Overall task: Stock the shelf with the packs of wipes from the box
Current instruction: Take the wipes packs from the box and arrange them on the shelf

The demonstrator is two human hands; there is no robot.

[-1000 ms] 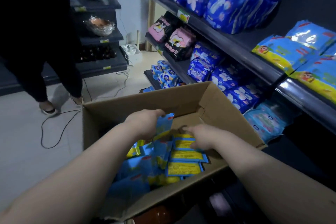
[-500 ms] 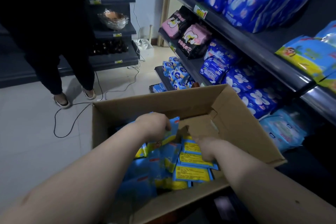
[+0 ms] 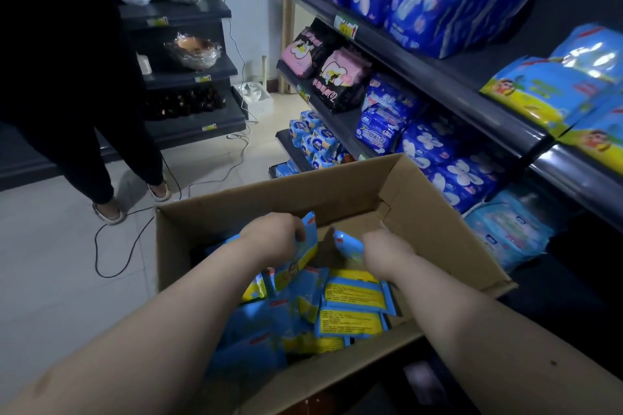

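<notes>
An open brown cardboard box (image 3: 269,202) holds a loose heap of flat blue-and-yellow plastic packs of wipes (image 3: 350,317). Some lie face up and others show yellow printed backs, piled toward the box's near and left walls. Over the box's middle, the left hand (image 3: 273,239) grips one upright pack (image 3: 305,256). Just to its right, the right hand (image 3: 384,246) holds a second pack (image 3: 349,244), tilted, with its blue end showing. To the right of the box and above it, the dark metal shelf (image 3: 472,101) carries matching packs (image 3: 539,94).

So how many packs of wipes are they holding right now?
2. A yellow-and-blue pack is gripped in the left hand; a blue pack is in the right hand, both over the box. The hands may hide more.
</notes>
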